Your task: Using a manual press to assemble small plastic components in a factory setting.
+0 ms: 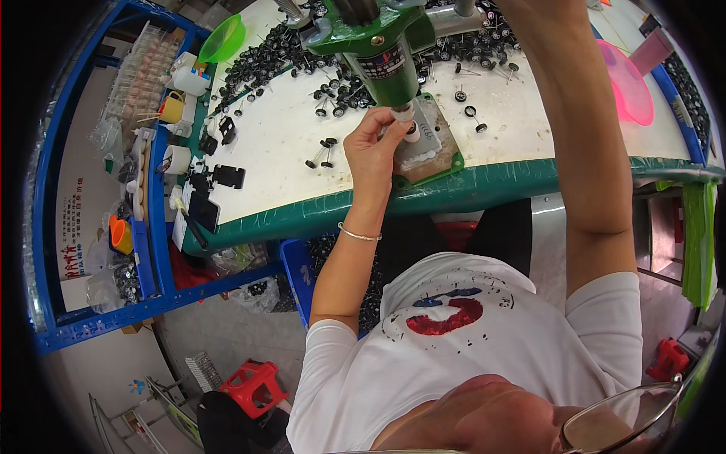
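Observation:
My left hand [370, 147] is closed in a pinch, its thumb and fingertips at the white tip of a green hand press [387, 74]. Between the fingertips and a short white post [413, 135] under the tip is a small black part, mostly covered, perhaps a wheel. The post stands on the press's metal base plate [437, 129], which has green corners. My right forearm [578, 113] reaches up past the press's right side, and its hand lies beyond the upper edge of the view.
Small black wheels on thin metal axles [265, 66] lie heaped behind the press, with several loose ones [470, 112] nearer. A green bowl [222, 38] stands far left, a pink basin [626, 83] at right. Black parts and a phone [204, 210] lie by the blue rack [160, 181].

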Tool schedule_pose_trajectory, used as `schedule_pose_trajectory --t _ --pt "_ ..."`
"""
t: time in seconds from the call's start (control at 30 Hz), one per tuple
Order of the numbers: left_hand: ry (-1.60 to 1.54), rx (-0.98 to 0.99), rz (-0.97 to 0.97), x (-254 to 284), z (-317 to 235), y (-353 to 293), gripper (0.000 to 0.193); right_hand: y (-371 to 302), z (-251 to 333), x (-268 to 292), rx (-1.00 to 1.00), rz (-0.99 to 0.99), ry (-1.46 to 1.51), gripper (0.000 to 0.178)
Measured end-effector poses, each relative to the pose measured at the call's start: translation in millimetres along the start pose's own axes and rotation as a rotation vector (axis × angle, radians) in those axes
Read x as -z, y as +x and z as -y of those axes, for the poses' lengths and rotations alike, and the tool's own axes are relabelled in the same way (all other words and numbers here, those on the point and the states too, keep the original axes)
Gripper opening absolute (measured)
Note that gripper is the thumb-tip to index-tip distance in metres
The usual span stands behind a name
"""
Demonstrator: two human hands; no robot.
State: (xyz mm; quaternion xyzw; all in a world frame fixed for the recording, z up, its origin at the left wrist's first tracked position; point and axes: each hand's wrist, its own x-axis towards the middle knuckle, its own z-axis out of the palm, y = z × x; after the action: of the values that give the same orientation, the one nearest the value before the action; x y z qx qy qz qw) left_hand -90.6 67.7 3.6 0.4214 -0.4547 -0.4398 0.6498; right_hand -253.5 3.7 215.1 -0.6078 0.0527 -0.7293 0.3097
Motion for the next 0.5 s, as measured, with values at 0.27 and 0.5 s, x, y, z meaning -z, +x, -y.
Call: schedule_pose_trajectory --t 0.27,0.5 --pt "0.033 -0.027 -0.013 -6.3 1.5 1.8 0.011 -11.1 1.1 5.8 0.262 0.084 -0.054 0.03" --pt "-0.013 0.081 -0.033 1.6 3.9 -1.3 0.012 1.7 -2.5 9.0 0.13 0.14 -0.034 0.042"
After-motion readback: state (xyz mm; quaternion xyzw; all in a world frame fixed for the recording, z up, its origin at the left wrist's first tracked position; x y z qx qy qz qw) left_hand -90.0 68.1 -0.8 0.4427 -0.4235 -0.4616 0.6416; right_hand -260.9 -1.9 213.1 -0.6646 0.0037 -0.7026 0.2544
